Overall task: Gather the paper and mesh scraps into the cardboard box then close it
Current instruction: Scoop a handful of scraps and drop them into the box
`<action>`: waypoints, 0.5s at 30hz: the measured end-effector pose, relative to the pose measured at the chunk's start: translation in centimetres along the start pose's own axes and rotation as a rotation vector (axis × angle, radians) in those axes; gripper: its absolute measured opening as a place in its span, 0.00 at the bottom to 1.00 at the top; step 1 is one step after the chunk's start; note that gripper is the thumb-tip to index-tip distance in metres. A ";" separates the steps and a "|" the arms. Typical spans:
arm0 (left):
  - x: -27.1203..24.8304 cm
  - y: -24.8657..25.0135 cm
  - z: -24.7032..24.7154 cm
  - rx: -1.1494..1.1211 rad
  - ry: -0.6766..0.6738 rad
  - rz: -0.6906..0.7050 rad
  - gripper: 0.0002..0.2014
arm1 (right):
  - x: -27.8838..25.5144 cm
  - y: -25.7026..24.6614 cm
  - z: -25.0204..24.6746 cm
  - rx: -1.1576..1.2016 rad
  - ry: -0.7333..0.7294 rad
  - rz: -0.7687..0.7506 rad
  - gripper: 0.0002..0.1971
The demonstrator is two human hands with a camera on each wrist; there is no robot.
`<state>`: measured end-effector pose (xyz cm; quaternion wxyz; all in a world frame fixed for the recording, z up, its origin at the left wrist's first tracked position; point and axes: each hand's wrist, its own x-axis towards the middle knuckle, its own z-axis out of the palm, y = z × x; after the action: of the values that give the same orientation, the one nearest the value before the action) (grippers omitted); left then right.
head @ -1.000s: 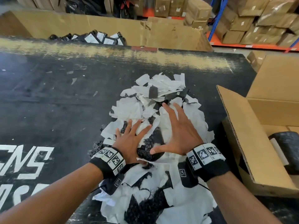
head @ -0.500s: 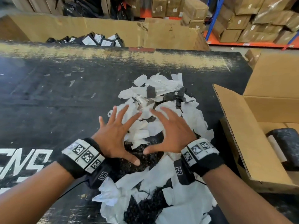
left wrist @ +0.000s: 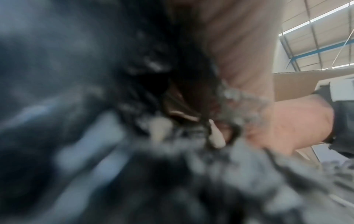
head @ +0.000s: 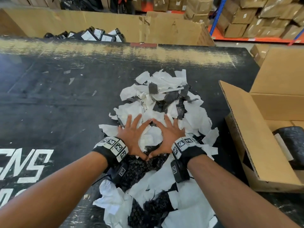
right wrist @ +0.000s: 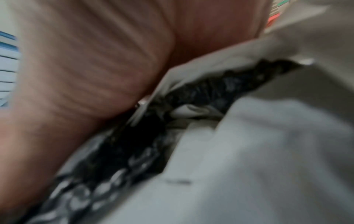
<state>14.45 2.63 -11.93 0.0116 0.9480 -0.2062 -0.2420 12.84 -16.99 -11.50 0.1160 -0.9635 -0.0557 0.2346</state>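
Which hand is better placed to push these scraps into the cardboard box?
Left. The open cardboard box stands right of the scrap pile, so the left hand, on the pile's far side, can sweep toward it; the right hand would block.

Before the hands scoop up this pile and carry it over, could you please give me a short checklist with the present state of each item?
1. Both hands on the scraps: left hand and right hand lie flat, fingers spread, thumbs touching. Ok.
2. Scraps gripped: nothing is held yet. Not ok.
3. Pile of paper and mesh scraps gathered: loose pieces reach beyond and behind both hands. Not ok.
4. Cardboard box open: flaps up, beside the right hand. Ok.
5. Room in the box: a dark wrapped bundle lies inside; the rest is out of frame. Cannot tell.
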 end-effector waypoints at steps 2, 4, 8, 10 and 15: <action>-0.2 0.0 0.6 -0.015 0.050 0.007 0.75 | -0.2 0.0 0.3 0.005 0.026 -0.015 0.72; -0.2 0.0 1.0 -0.041 0.102 0.002 0.72 | -0.2 -0.4 0.7 0.017 0.062 -0.018 0.69; -0.3 0.7 1.6 -0.194 0.236 -0.006 0.66 | 0.0 -1.2 2.0 0.025 0.185 -0.002 0.62; -0.8 1.2 1.8 -0.296 0.334 -0.018 0.60 | 0.1 -1.4 2.6 0.056 0.260 -0.003 0.58; -1.5 2.0 2.3 -0.386 0.456 -0.051 0.43 | -0.3 -2.8 2.9 0.083 0.382 0.006 0.40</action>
<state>11.43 1.58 -13.07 0.2314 0.9631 -0.1244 -0.0579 11.09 -13.73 -13.18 0.1635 -0.9851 -0.0202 0.0498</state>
